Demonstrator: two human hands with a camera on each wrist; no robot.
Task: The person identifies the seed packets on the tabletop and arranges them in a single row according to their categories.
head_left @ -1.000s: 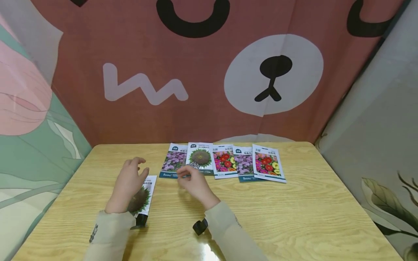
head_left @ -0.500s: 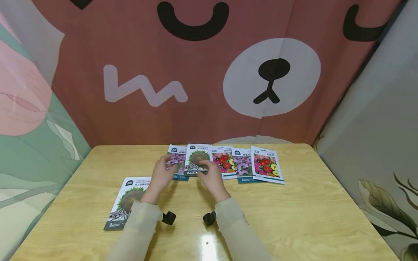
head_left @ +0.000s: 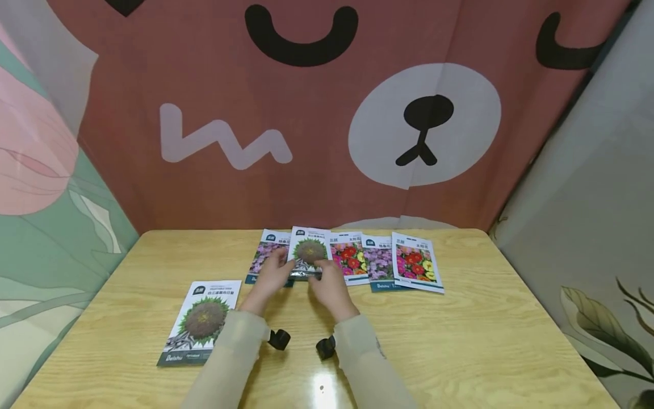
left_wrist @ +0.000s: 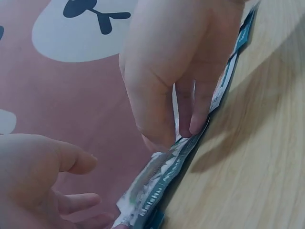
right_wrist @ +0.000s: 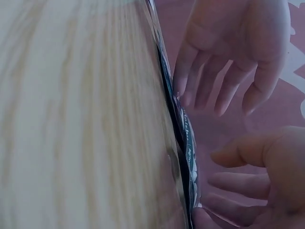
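A sunflower seed packet [head_left: 309,250] lies in the back row, between both hands. My right hand [head_left: 331,288] has its thumb and fingertips at the packet's lower right edge. In the left wrist view the right hand [left_wrist: 178,62] appears to pinch that edge. My left hand [head_left: 271,279] is at the packet's left side, fingers extended and loosely spread. The right wrist view shows the left hand [right_wrist: 233,52] with fingertips beside the packet [right_wrist: 190,152]. Another sunflower packet [head_left: 205,321] lies flat at front left, next to the left sleeve.
A purple-flower packet [head_left: 263,255] lies partly under the sunflower one. Rightward in the row come a red-flower packet [head_left: 349,258], another purple-flower packet [head_left: 378,266] and another red-flower packet [head_left: 418,262], some overlapping. The wooden table [head_left: 475,341] ends at a printed cloth [head_left: 306,187].
My left hand has moved right and forward from the front-left packet to the back-row sunflower packet. The right hand has shifted right to the same packet, which now sits slightly tilted.
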